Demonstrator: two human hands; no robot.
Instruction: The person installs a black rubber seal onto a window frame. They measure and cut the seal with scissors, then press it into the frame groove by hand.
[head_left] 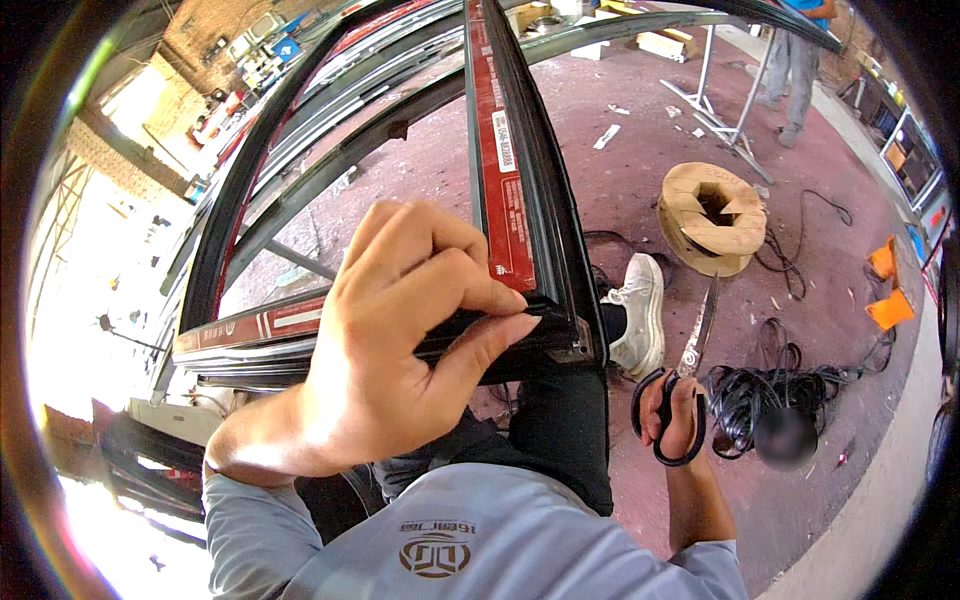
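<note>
Two hands are busy: the left hand (400, 320) pinches black edging (546, 303) at the red-faced frame's (500, 150) near right corner; rightward, the right hand (679, 420) grasps scissors (697, 335) below a hollow-centred wooden spool (735, 236).

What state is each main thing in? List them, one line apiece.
Black frame: red film on its face
Scissors: blades seemingly closed
Right hand: gripping the scissors
Left hand: thumb and forefinger close together by the frame's corner
Wooden spool: flat end up
Black strip: tangled heap
White shoe: laced
</note>
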